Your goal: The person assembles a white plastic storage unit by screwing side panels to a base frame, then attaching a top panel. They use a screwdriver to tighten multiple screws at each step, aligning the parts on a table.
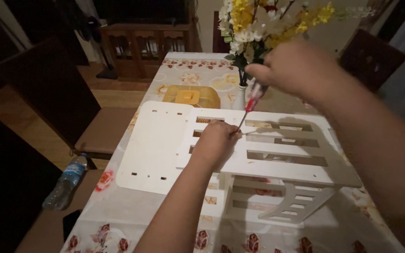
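my right hand, in the upper right of the frame, is closed around the handle of a screwdriver, red and clear plastic on a thin steel shaft that slants down to the left. its tip meets the white slotted panel at the centre of the frame, right beside my left hand. that hand lies knuckles up on the panel, fingers curled in at the tip as if pinching something small; what they pinch i cannot tell.

the panel looks like painted board: flat, stiff, smooth, with long rectangular slots and square edges. i judge it light but awkward, and thin enough between slots to crack if levered, so i would hold it by the solid outer rails. it rests on more white pieces, over a larger flat white board to the left.

the floral tablecloth looks slick. a vase of yellow and white flowers stands just behind, at the top.
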